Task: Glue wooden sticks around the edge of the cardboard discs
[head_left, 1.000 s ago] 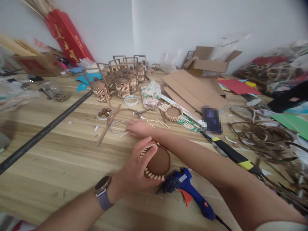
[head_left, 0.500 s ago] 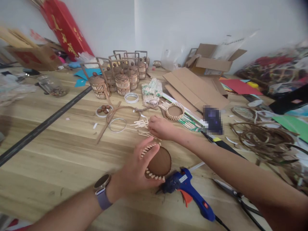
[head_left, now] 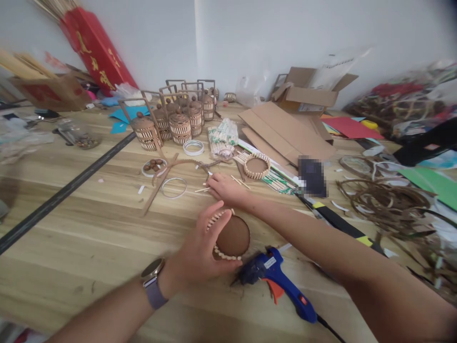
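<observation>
Left hand grips the disc, apparently steadying it; right hand curls over loose sticks on the table, grasp unclear.

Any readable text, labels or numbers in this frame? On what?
Nothing can be quoted as it reads.
On the red box: gold characters, too blurred to read.
On the glue gun: white label, print too small.
On the cardboard box: pale label, blurred.
On the watch: dark face, nothing legible.
On the stick-rimmed disc in the left hand: no marking.
</observation>
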A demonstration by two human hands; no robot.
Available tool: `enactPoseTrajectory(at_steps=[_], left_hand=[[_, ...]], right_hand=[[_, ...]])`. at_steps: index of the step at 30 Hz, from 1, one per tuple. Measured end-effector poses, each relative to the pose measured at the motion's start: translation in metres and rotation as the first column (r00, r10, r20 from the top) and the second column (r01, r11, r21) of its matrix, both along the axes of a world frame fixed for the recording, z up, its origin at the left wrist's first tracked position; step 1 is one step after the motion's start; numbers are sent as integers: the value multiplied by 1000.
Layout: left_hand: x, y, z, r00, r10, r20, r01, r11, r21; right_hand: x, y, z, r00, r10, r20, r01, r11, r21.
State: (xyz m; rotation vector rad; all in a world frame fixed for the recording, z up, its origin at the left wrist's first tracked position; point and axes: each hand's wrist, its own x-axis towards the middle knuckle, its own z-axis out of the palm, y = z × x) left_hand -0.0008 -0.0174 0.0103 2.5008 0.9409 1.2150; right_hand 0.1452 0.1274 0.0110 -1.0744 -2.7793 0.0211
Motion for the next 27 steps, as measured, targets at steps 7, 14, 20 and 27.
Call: enactPoseTrajectory(at_steps=[7, 14, 20, 27], left_hand=[[0, 6, -2, 1000, -1, -15, 1, 999, -53], [0, 13, -9, 985, 108, -135, -140, 958, -251], [-2, 17, -8, 978, 121, -170, -167, 943, -287], [5, 15, -9, 975, 172, -144, -205, 942, -264]], right_hand=[[60, -23, 11, 993, -91, 79, 89, 996, 22], [98, -59, 45, 977, -212, 16, 210, 976, 58], [124, -116, 57, 843, -523, -130, 522, 852, -40], [126, -177, 56, 855, -519, 2, 499, 821, -277]])
